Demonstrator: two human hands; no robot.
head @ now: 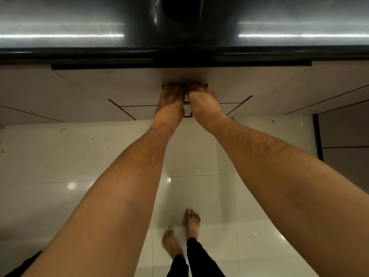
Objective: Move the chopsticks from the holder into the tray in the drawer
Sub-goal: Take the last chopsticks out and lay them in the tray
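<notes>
A dark glossy countertop (79,27) runs above pale cabinet fronts and a white tiled floor (60,166); both arms reach straight forward, the left hand (170,102) and right hand (201,102) side by side, fingers hooked into the dark handle recess (204,85) of the closed drawer (239,82); chopsticks, holder and tray are out of sight.

I see a dim, warm-toned view. Two white glare streaks cross the dark glossy counter (79,35) at 10 and 2 o'clock. The floor (60,176) reflects small ceiling-light spots near 8 and 5 o'clock. The drawer front (119,84) under the counter edge sits in shadow. Wide-angle distortion bends lines at the edges. Focus is slightly soft throughout.
</notes>
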